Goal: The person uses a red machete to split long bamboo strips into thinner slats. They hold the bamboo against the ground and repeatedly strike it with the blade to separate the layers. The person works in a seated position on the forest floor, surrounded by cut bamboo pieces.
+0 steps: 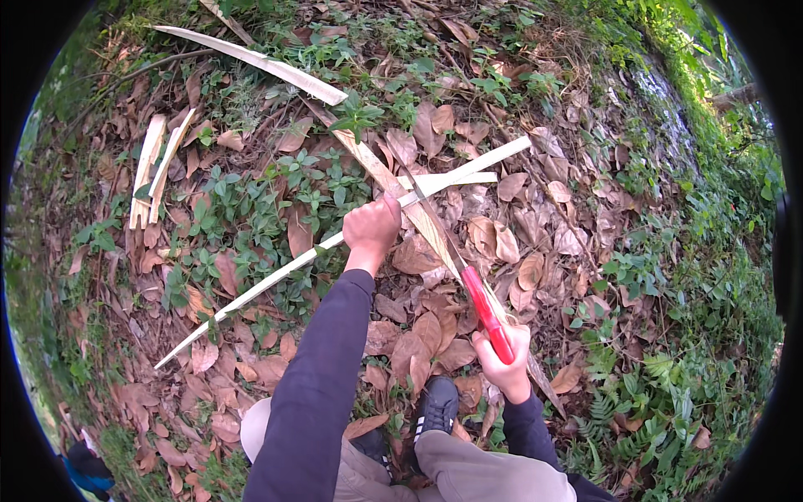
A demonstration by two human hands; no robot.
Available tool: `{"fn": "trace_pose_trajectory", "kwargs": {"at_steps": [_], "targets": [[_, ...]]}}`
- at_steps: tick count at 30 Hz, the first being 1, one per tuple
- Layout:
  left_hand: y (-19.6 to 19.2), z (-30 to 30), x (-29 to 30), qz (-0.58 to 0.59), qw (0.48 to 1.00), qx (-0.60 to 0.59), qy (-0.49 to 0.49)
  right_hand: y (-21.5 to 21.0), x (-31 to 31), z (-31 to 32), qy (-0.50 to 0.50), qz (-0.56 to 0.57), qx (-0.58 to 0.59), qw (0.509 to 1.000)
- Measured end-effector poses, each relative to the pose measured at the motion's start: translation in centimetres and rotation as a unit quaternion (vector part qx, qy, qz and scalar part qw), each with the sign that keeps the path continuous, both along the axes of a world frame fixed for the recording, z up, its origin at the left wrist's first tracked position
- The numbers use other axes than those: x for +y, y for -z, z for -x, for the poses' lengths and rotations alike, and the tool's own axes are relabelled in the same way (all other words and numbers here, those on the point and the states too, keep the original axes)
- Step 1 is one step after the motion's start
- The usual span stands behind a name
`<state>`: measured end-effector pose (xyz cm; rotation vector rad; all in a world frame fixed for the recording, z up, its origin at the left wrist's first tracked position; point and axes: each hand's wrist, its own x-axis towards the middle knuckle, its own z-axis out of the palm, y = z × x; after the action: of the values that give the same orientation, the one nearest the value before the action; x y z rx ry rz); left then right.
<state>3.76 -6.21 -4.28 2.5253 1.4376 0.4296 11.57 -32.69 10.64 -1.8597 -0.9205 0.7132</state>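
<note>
Dry brown leaves (pixel 418 339) and low green plants (pixel 251 205) covered the ground. Across a wooden plank (pixel 366 157) lay a pale strip (pixel 322 248), its long axis running from lower left to upper right. The left hand (pixel 372 227) was closed round this strip, near the plank. Right fingers were wrapped round the handle of a red-handled cutting tool (pixel 473 286) – its blade crossed the strip just right of the left fist, the nearer hand. Whether blade and strip touched, I could not tell. No label or writing was readable – only pale stripes on a dark shoe (pixel 438 404).
</note>
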Motion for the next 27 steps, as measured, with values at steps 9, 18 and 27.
{"fn": "trace_pose_trajectory", "kwargs": {"at_steps": [9,18,27], "targets": [[-2.0,0.2,1.0,0.149,0.987,-0.01,0.063,-0.9,-1.3,1.1,0.003,-0.023,-0.058,0.998],[-4.4,6.0,3.3,0.288,0.915,0.084,0.271,-1.5,-1.8,0.5,-0.016,-0.001,0.024,1.0],[-2.4,4.9,-0.8,0.13,0.971,0.19,0.068,0.6,-3.1,-1.3,-0.06,-0.039,0.085,0.994]]}}
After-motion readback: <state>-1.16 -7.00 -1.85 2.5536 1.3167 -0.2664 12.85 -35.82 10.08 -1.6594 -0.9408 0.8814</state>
